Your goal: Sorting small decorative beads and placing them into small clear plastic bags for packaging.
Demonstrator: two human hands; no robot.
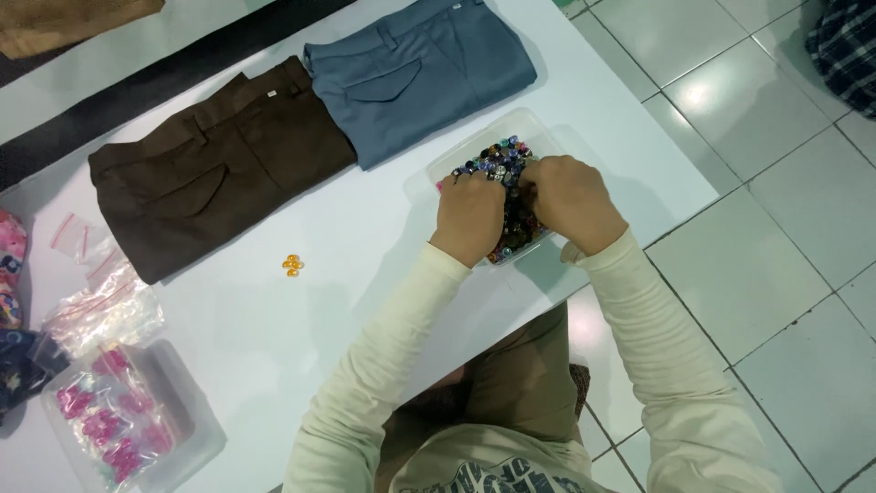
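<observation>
Both hands work inside a clear plastic container (538, 137) of mixed coloured beads (500, 160) near the right edge of the white tabletop (365, 301). Left hand (470, 215) and right hand (570, 196) are curled down into the beads; whether either grip holds anything cannot be told. A small orange bead cluster (292, 265) lies well apart, to the left

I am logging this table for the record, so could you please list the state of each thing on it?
Clear tub: open, full of mixed beads.
Left hand: in the tub, fingers curled into the beads.
Right hand: in the tub, fingers curled into the beads.
Brown trousers: folded, flat.
Blue-grey trousers: folded, flat.
Orange beads: loose small cluster.
Zip bags: piled.
Second tub: open, holding pink items.
</observation>
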